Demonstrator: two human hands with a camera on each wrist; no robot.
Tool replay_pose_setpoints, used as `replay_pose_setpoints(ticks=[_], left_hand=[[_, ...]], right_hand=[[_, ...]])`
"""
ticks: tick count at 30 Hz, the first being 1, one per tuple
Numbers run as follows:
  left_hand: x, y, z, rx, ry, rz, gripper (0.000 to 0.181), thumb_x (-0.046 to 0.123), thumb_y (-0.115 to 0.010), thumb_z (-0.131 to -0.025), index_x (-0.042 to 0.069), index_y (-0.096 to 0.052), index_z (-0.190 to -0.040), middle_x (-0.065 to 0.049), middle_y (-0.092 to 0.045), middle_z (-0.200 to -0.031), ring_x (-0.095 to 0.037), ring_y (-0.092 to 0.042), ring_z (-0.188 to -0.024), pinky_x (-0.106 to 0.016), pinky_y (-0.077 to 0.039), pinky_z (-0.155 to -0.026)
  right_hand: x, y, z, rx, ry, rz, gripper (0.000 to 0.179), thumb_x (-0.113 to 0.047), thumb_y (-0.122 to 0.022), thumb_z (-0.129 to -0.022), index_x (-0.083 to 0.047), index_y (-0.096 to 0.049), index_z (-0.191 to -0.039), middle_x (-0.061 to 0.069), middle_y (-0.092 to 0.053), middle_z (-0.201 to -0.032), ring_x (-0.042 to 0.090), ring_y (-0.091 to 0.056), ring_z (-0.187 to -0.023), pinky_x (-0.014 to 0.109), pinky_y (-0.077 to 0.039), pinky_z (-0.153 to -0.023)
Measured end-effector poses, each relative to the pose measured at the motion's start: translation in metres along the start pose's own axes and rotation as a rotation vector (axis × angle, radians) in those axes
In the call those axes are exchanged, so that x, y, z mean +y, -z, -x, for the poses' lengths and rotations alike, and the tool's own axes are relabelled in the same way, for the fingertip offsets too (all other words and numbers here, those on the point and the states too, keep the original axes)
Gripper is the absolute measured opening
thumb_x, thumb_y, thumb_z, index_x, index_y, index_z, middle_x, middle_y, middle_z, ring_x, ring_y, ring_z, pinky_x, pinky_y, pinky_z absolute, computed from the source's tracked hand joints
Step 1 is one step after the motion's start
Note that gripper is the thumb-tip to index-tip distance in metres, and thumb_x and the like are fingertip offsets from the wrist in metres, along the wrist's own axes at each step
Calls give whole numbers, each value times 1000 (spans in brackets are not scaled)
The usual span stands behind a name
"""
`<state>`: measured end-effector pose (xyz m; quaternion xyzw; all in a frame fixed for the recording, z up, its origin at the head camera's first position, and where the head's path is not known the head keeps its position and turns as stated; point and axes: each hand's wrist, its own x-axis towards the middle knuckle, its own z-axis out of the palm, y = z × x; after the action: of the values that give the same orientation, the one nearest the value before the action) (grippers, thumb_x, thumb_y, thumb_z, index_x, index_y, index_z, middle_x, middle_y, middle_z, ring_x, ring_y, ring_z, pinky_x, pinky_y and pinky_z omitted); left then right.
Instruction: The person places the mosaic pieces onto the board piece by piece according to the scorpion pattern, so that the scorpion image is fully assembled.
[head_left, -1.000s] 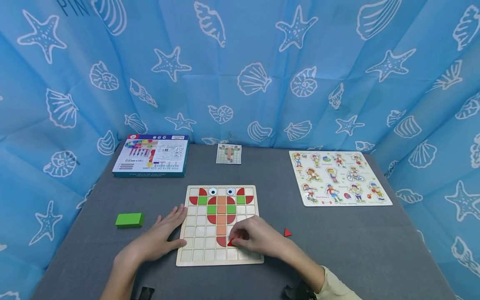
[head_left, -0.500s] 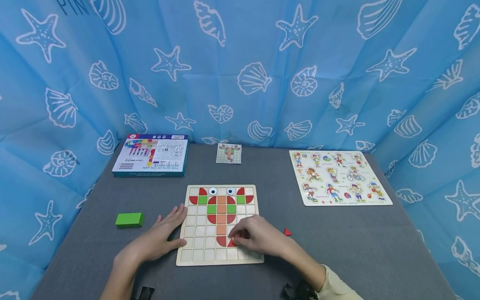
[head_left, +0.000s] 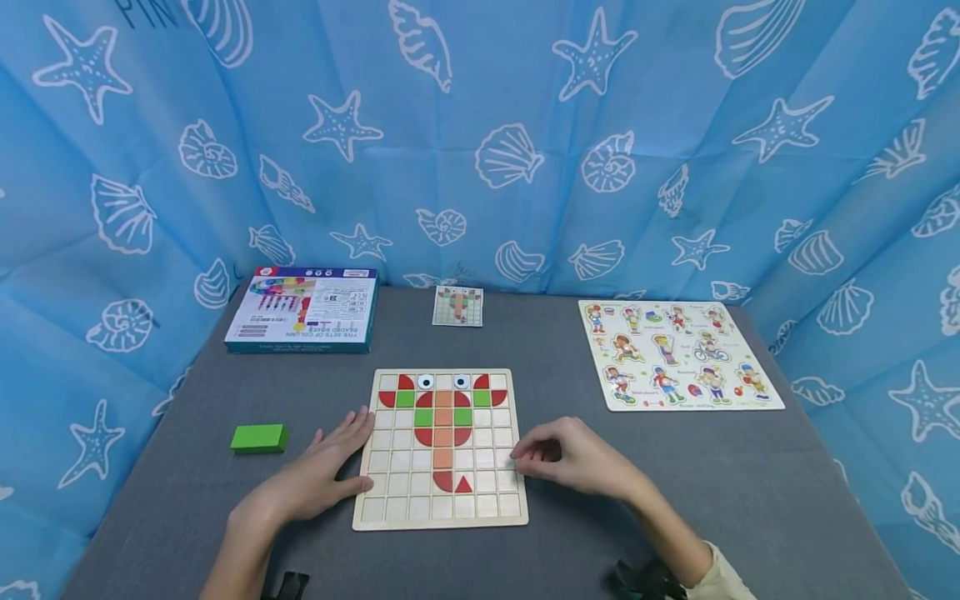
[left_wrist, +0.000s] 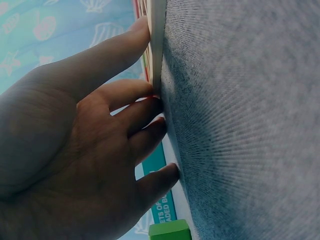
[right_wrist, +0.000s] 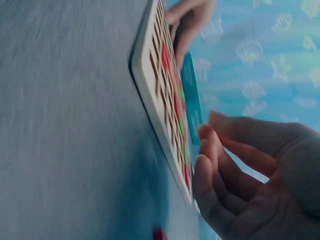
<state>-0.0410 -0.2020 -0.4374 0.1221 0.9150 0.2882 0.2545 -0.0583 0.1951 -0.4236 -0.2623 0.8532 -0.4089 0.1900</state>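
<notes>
A wooden grid board (head_left: 441, 525) carries red, green and orange tiles and two eye tiles. My left hand (head_left: 318, 475) rests at its left edge, thumb and fingertips touching the rim. Near its bottom rows, a red triangle tile (head_left: 463, 483) lies in a cell beside a red quarter-round tile (head_left: 443, 481). My right hand (head_left: 573, 454) hovers at the board's right edge, fingers loosely bent and holding nothing. A small red piece (right_wrist: 159, 234) shows on the table at the bottom of the right wrist view; in the head view the hand hides that spot.
A green block (head_left: 258, 439) lies left of my left hand. Farther back are a boxed toy (head_left: 302, 310), a small pattern card (head_left: 458, 307) and a picture puzzle board (head_left: 678, 357). A blue shell-print cloth (head_left: 480, 167) hangs behind the grey table (head_left: 675, 483).
My right hand has let go of the red triangle tile, leaving it on the board, and has moved right to the edge. My left hand has stayed in place.
</notes>
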Motion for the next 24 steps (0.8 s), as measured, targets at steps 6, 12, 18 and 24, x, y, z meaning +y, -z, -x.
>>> replay_pose_setpoints(ticks=[6, 12, 18, 24], left_hand=[[0, -1, 0, 8, 3, -4, 96, 34, -80, -99, 6, -25, -173, -19, -18, -182, -46, -14, -170, -76, -8, -134], [-1, -1, -1, 4, 5, -8, 96, 34, -80, -99, 6, -24, -173, -19, -18, -182, -46, -14, -170, -76, -7, -133], [-1, 0, -1, -1, -4, -6, 97, 36, -80, -99, 6, -23, -173, -19, -17, -183, -47, -13, -170, -77, -7, -133], [-4, 0, 0, -1, -23, 15, 97, 36, -80, -99, 5, -24, -172, -20, -16, -182, -48, -13, -170, -78, -6, -132]], right_hand=[[16, 25, 22, 9, -64, 33, 13, -14, -82, -97, -8, -83, -109, -5, -78, -89, 1, -64, -75, 22, -57, -67], [30, 39, 36, 29, -87, 121, 20, -11, -88, -91, -6, -80, -109, 0, -78, -96, -2, -65, -82, 24, -60, -73], [40, 34, 39, 54, -110, 164, 18, -13, -89, -90, -7, -79, -104, -4, -75, -91, -6, -62, -78, 22, -58, -69], [39, 28, 38, 73, -111, 178, 14, -12, -87, -91, -10, -76, -100, -7, -73, -88, -5, -62, -76, 21, -57, -67]])
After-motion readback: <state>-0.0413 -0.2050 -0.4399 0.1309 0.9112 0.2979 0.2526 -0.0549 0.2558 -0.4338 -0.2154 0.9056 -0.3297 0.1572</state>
